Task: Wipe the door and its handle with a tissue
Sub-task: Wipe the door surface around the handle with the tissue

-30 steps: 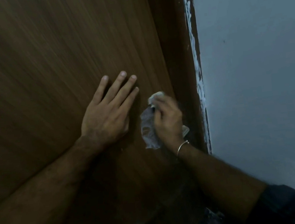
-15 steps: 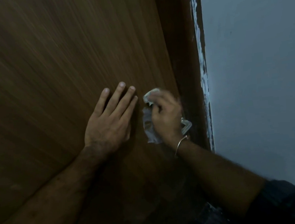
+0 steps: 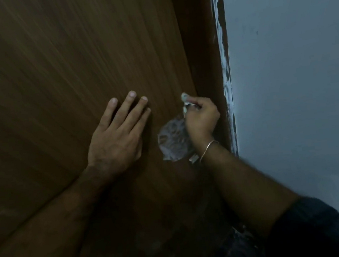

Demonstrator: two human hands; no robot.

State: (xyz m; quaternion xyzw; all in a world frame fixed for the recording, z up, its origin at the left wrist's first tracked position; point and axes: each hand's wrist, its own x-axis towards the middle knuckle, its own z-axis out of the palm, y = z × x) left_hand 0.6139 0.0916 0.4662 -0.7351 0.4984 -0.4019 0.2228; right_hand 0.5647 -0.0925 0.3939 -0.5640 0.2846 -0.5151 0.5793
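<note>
A dark brown wooden door (image 3: 52, 67) fills the left and middle of the view. My left hand (image 3: 117, 138) lies flat against it, fingers spread and pointing up. Just to its right, my right hand (image 3: 201, 120) is closed on a crumpled pale tissue (image 3: 173, 142) and presses it to the door near the door's right edge. Part of the tissue hangs below the hand, and a bit pokes out above the fingertips. A thin metal bangle sits on my right wrist. No door handle is in view.
The brown door frame (image 3: 203, 40) runs down beside the door edge, with rough white paint along its outer side. A pale grey-blue wall (image 3: 295, 71) takes up the right. My dark sleeve (image 3: 315, 230) is at the lower right.
My right hand with the tissue has shifted toward the door's right edge and frame, its fingers curled tighter. My left hand stays flat on the door.
</note>
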